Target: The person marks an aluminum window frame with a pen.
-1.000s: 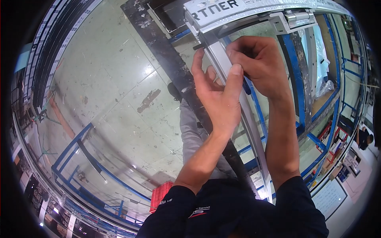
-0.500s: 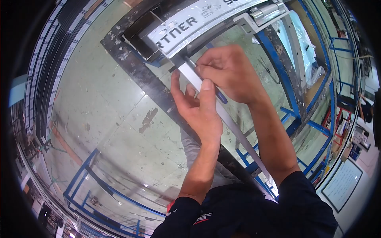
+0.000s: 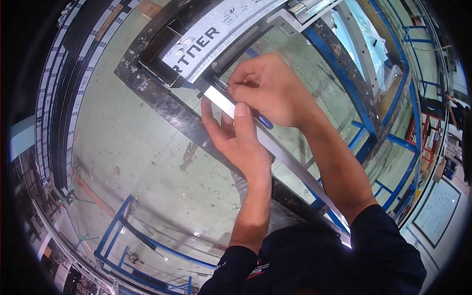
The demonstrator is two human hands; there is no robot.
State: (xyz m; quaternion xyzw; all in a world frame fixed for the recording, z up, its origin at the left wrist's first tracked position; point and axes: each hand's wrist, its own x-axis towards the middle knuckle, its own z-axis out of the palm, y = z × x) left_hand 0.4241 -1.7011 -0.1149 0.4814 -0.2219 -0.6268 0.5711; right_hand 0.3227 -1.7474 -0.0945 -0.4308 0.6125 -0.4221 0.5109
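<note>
A long silver metal profile (image 3: 285, 156) runs diagonally from near my body up to the corner of a frame covered with printed white film (image 3: 211, 42). My left hand (image 3: 242, 142) grips the profile near its upper end, thumb on top and fingers underneath. Just right of it, my right hand (image 3: 268, 88) pinches a small thin metal piece (image 3: 221, 82) close to the corner. A blue-handled object (image 3: 265, 122) sticks out below my right hand, partly hidden by it.
A dark, paint-spotted beam (image 3: 167, 110) lies under the work. Blue metal frames (image 3: 361, 132) stand at the right, another (image 3: 120, 216) at the lower left. Long stacked profiles (image 3: 59, 98) line the left side. A person (image 3: 458, 108) is at the far right edge.
The view has shifted, so the film-covered frame and both hands appear slightly further left. My hands keep the same hold on the profile and the small piece.
</note>
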